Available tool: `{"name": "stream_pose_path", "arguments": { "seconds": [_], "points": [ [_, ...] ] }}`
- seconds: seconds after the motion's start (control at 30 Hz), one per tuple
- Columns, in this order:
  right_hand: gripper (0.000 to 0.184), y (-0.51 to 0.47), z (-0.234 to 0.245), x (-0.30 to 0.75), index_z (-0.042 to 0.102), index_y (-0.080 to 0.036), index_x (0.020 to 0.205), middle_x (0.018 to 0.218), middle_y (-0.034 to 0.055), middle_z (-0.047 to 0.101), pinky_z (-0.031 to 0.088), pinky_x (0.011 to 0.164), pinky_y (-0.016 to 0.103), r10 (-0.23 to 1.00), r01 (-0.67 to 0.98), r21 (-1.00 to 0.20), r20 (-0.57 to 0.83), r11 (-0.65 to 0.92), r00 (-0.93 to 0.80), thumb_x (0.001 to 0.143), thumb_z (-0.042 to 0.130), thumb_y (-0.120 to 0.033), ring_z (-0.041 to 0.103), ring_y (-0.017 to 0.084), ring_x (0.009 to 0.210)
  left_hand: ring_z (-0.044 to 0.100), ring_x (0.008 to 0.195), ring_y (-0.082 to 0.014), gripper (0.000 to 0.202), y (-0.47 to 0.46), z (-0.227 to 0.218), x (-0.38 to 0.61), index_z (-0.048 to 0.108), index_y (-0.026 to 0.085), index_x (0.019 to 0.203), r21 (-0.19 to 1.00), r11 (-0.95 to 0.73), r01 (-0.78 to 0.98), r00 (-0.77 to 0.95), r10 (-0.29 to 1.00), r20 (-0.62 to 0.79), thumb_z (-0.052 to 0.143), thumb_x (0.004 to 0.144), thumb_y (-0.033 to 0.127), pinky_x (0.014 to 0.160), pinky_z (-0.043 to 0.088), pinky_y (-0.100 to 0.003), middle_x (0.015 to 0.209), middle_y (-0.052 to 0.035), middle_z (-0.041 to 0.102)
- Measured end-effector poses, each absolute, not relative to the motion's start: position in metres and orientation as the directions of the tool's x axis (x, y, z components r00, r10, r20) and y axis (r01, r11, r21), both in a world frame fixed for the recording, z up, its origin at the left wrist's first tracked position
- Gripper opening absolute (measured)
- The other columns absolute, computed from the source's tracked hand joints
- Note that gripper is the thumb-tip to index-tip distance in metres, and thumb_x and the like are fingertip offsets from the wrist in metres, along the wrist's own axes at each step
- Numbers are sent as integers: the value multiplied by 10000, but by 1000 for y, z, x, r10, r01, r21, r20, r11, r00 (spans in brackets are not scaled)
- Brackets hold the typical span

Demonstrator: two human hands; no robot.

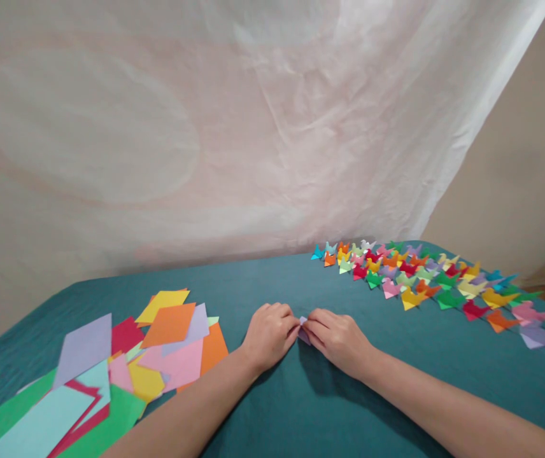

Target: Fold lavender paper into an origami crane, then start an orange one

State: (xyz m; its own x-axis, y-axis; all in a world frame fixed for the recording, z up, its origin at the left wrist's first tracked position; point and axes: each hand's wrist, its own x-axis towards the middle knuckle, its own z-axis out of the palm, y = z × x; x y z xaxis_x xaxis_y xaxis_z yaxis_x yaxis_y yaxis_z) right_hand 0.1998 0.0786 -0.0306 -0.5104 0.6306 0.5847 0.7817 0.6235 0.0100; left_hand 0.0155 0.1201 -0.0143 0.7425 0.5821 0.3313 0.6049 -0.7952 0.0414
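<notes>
My left hand (269,334) and my right hand (337,338) meet at the middle of the teal table (263,286). Both pinch a small lilac folded paper (304,329) between their fingertips, low over the cloth. Most of that paper is hidden by the fingers. Both hands are closed on it.
A loose pile of coloured paper squares (124,362) lies at the left front. Rows of several small folded paper figures (425,277) run along the right side toward the table's edge. A white sheet (234,127) hangs behind the table.
</notes>
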Motion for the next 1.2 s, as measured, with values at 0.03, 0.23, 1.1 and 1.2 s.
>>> {"name": "stream_pose_path", "arguments": {
  "seconds": [0.03,0.23,1.1,1.2],
  "points": [
    [240,79,-30,200,631,-166,826,760,39,588,405,606,227,635,783,4,583,622,-508,935,428,-233,547,131,702,536,785,-166,202,120,-14,15,660,208,866,48,-795,604,742,584,329,471,902,269,684,364,-299,839,-26,611],
    [240,78,-30,201,641,-166,889,793,48,607,429,655,224,672,784,-71,565,617,-478,940,417,-236,569,129,738,546,820,-164,186,120,-13,12,654,239,974,157,-783,601,720,617,319,504,866,226,727,398,-283,878,-20,607],
    [211,81,-32,202,638,-176,849,765,30,595,367,595,241,648,782,2,558,623,-518,922,445,-224,541,132,702,495,712,-171,157,126,-10,17,564,167,712,-276,-823,497,851,399,342,529,863,191,641,333,-319,742,-19,558],
    [204,80,-32,202,637,-177,845,760,29,591,366,601,241,652,782,6,548,623,-524,919,450,-218,538,132,704,494,720,-176,150,127,-10,17,566,167,716,-281,-823,494,855,402,328,529,861,179,644,333,-320,751,-22,560]
  ]
}}
